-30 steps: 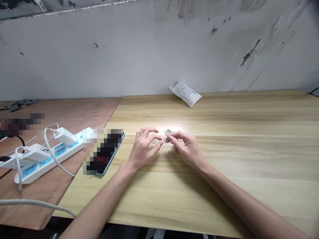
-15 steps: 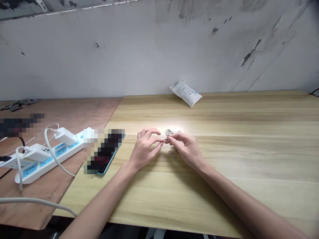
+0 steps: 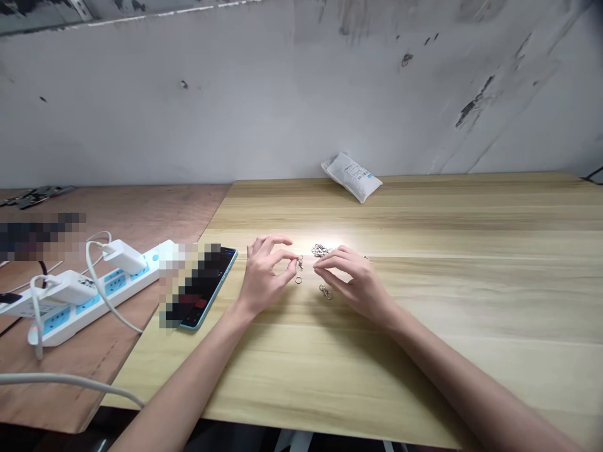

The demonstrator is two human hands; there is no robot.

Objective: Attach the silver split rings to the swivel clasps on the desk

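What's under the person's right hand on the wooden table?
Under the right hand, a small metal clasp shows on the pale wooden tabletop beside the palm; whatever lies directly beneath the palm is hidden.

A small tangled heap of silver wire clasps (image 3: 320,251) lies on the pale wood counter (image 3: 424,351) near the middle of the frame, its outline washed out by a bright glare. Below it in the frame, a single twisted silver wire clasp (image 3: 325,292) lies flat, apart from the heap. To that clasp's left sits a thin silver ring (image 3: 298,280), flat on the wood. A tiny silver clasp (image 3: 300,263) is at the fingertips of the left hand (image 3: 266,270), though whether it is pinched is hard to tell. Another small metal ring (image 3: 366,257) lies just past the fingers of the right hand (image 3: 353,282), partly hidden.
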